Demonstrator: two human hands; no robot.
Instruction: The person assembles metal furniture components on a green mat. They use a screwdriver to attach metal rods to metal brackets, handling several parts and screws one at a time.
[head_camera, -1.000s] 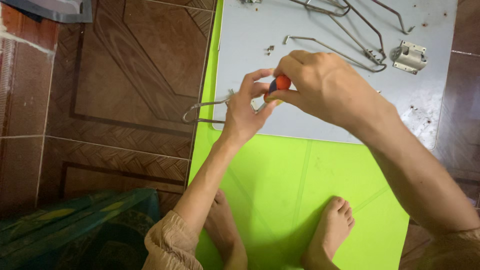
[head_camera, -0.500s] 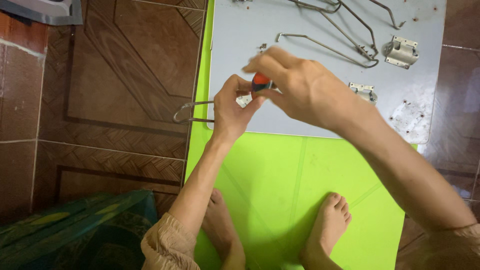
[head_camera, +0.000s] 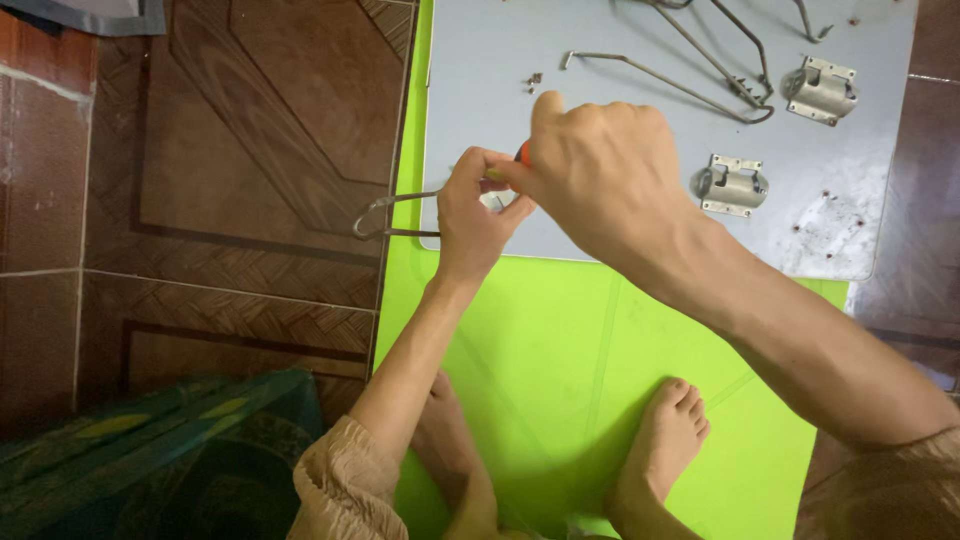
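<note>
Both hands meet at the near left edge of the grey panel (head_camera: 620, 120). Right hand (head_camera: 600, 165) wraps its grip tight around an orange-handled screwdriver (head_camera: 521, 152), apparently bearing down on it. Left hand (head_camera: 472, 215) pinches the wire bracket (head_camera: 385, 215) there, seemingly to steady it; the bracket's loop overhangs the tiled floor (head_camera: 220, 150). Two metal hinge plates (head_camera: 733, 185) lie apart on the panel, which rests on a green mat (head_camera: 570, 350).

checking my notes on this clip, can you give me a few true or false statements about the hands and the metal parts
1. The right hand grips an orange-handled tool. True.
2. The left hand rests flat on the green mat. False: it pinches a part at the grey board edge.
3. A wire loop sticks out past the board's left edge. True.
4. Two metal brackets lie on the brown floor. False: they lie on the board.
</note>
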